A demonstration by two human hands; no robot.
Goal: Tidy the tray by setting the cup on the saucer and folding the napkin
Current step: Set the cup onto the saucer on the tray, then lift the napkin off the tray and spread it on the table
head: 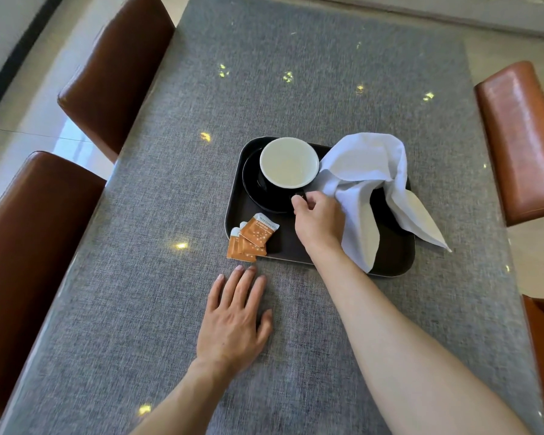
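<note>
Pinching the cup [289, 163] handle, right hand [319, 219] curled.

Cup on saucer, right hand at the handle, napkin unfolded.

Dark tray [390, 259] sits on the grey table [296, 73]. Cup [289, 162], white inside, stands on the black saucer [252, 186] at the tray's 10 o'clock corner. Right hand [319, 219] pinches the cup handle at the cup's 5 o'clock. White napkin [363, 171] lies crumpled at 3 o'clock of the cup, one corner over the tray rim. Orange sachets [252, 238] straddle the tray's 7 o'clock corner. Left hand [234, 321] lies flat on the table, fingers spread, at 6 o'clock of the sachets.
</note>
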